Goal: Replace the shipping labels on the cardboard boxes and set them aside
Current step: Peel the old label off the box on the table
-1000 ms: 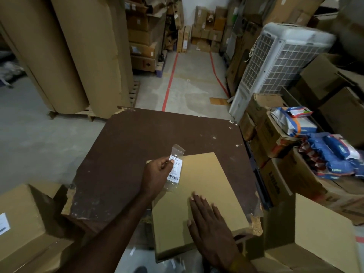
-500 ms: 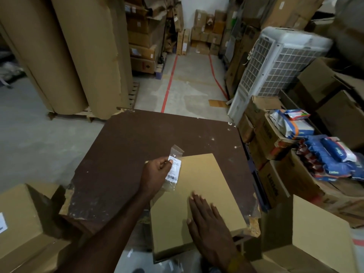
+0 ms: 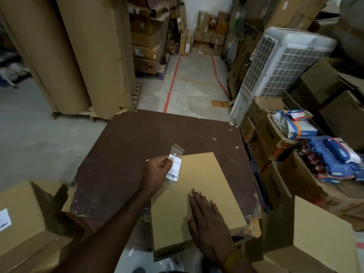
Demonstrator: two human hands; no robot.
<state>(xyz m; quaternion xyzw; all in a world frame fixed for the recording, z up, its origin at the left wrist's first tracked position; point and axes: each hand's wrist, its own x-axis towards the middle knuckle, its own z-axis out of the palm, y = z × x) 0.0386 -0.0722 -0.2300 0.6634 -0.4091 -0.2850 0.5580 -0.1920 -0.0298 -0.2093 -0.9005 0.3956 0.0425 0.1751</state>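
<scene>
A flat cardboard box point(image 3: 199, 178) lies on the dark brown table point(image 3: 137, 146), its near end hanging over the table's front edge. My left hand point(image 3: 155, 174) pinches a white shipping label with a barcode inside a clear plastic sleeve point(image 3: 174, 166), held just above the box's far left corner. My right hand point(image 3: 210, 223) rests flat with straight fingers on the near part of the box top.
A cardboard box point(image 3: 17, 215) with a white label stands at the lower left, another box point(image 3: 323, 241) at the lower right. Stacked cartons with blue packets point(image 3: 338, 160) and a white air cooler point(image 3: 279, 67) line the right side. Big cardboard rolls point(image 3: 78, 52) stand at the back left.
The label, my hands and the box keep almost the same places. Only the view has shifted slightly.
</scene>
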